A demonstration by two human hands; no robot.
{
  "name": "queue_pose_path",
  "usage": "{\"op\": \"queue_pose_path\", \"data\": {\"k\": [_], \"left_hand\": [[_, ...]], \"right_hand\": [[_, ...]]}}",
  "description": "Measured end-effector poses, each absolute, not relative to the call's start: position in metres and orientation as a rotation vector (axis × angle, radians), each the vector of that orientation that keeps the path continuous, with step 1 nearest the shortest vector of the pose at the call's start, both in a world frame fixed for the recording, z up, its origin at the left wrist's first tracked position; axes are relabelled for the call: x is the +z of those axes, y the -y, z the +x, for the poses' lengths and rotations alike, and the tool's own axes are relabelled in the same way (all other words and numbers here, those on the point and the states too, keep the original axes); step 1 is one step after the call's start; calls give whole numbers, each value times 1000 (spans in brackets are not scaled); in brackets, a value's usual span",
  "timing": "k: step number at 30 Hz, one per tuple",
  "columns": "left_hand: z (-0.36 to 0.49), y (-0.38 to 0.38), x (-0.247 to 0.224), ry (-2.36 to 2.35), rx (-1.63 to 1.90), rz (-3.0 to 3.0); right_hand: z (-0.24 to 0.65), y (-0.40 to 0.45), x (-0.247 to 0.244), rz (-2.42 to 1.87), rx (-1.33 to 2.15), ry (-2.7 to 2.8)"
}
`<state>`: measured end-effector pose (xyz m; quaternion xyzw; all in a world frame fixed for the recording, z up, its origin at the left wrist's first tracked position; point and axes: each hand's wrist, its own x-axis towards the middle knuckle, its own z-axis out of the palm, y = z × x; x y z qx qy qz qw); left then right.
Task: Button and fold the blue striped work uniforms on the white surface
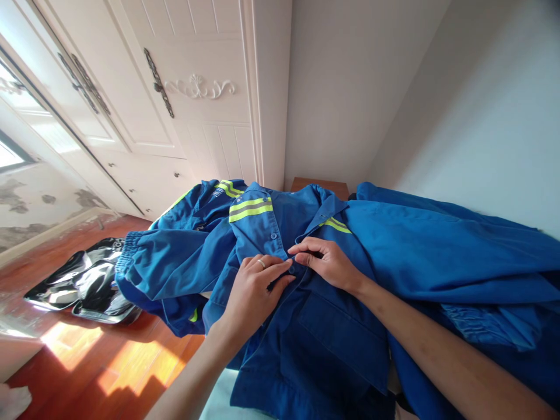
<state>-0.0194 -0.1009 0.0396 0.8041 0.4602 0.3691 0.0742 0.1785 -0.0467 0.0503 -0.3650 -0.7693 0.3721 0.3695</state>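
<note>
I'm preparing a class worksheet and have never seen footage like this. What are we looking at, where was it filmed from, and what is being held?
There is no machine here: these are a person's bare left hand and right hand. The single picture comes from a camera worn on that person's head, looking forward and down. Both hands appear to pinch the front of a blue jacket, around a button. It lies with other blue clothing over a pale surface. White cupboards stand beyond.

Someone's home, I'd say, probably a bedroom: white panelled wardrobe with ornate handles, reddish wooden floor, open suitcase.
</note>
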Motion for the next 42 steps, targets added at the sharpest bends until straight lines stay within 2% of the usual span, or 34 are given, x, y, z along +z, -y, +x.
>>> {"op": "queue_pose_path", "data": {"k": [5, 13, 24, 30, 35, 39, 42], "left_hand": [[-12, 103, 39, -1482, 1168, 2540], [-12, 105, 36, -1383, 1186, 2611], [-45, 86, 65, -1390, 1178, 2307], [-59, 18, 64, -1296, 881, 2545], [-58, -22, 67, -1042, 477, 2723], [-57, -32, 81, -927, 432, 2783], [-62, -33, 90, -826, 433, 2817]], "right_hand": [[180, 44, 50, -984, 1078, 1910], [176, 42, 40, -1074, 1053, 1871], [180, 36, 34, -1086, 805, 1711], [181, 38, 35, -1187, 489, 1980], [185, 50, 61, -1452, 296, 2292], [184, 76, 94, -1564, 125, 2485], [186, 95, 112, -1482, 24, 2620]]}}
